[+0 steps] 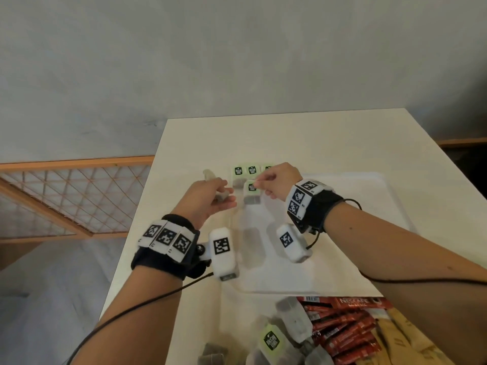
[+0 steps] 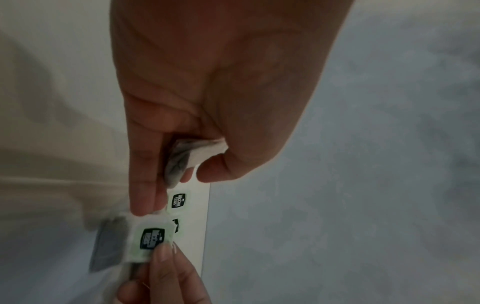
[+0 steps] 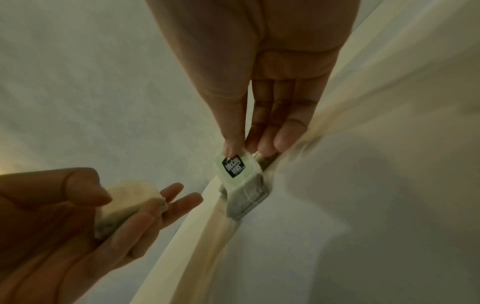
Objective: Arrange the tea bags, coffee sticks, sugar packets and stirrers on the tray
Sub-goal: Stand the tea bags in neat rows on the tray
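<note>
A: Nearest the head cam, bottom edge: loose pile of tea bags (image 1: pixel 271 341) and red coffee sticks (image 1: pixel 342 327) on the table (image 1: pixel 329 138), just this side of the tray (image 1: pixel 390 180). Supply heap, not yet sorted

B: Hands?

A: Right hand (image 1: pixel 276 181) pinches one tea bag (image 3: pixel 233 167) by its green tag, thumb and forefinger pressed together on it, other fingers straight beside them. The bag hangs just over the tray's far-left corner, under a row of tea bags (image 1: pixel 245 171) already lying there. Looks like it starts a second row, and holding by the tag probably lets the bag drop flat

B: Left?

A: Left hand (image 1: pixel 208 198) grips spare tea bags (image 2: pixel 187 156) between thumb and curled fingers, two fingers sticking out straight. It hovers at the tray's left rim, close to the right hand. I'd guess it acts as a feeder, so the right needn't go back to the heap

B: Obstructions?

A: Left fingertips sit near the drop spot and could nudge the row. Something pale lies on the table past the left hand, too blurred to name. Sugar packets, stirrers: cannot pick them out for sure
</note>
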